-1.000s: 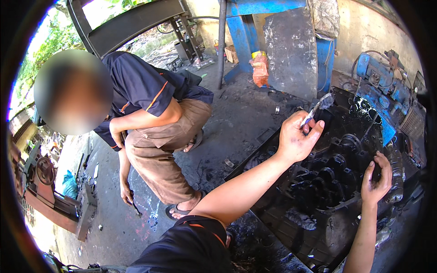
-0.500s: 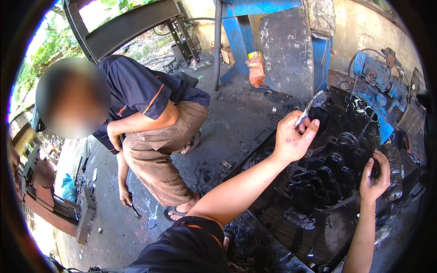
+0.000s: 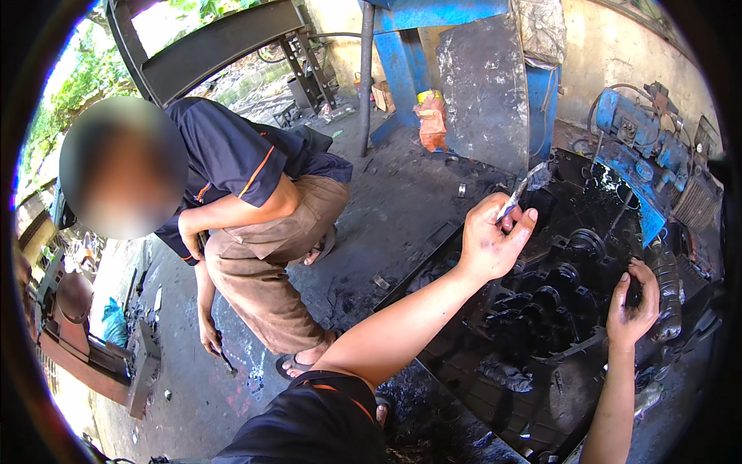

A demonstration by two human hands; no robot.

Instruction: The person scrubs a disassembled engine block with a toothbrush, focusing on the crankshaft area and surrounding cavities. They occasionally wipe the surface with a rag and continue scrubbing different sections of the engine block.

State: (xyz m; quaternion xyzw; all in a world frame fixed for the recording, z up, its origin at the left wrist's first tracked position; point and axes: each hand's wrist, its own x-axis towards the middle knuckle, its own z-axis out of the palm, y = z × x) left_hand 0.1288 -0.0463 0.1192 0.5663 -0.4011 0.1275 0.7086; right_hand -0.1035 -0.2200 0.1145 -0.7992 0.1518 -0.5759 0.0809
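My left hand (image 3: 495, 240) is closed round the pale handle of a paintbrush (image 3: 533, 182), its dirty grey bristles pointing up and away. Both are held above a black, oily engine block (image 3: 541, 298) with several rounded, ring-like metal parts. Over the right side of the block is my right hand (image 3: 634, 309), with fingers curved and thumb apart. Dark grease marks its palm and fingertips, and nothing is clearly seen in it. A clear plastic bottle (image 3: 665, 286) lies beside this hand.
At left a co-worker (image 3: 255, 193) bends low, one hand holding a small dark tool (image 3: 226, 357) near the floor. A blue machine (image 3: 634, 124) stands at the far right. A grey metal sheet (image 3: 483, 93) leans near an orange bag (image 3: 431, 124). A rusty metal frame (image 3: 85, 348) is at left.
The view has shifted slightly. Both my hands keep nearly the same pose, the brush still in the left one. The co-worker's lowered hand has barely moved.
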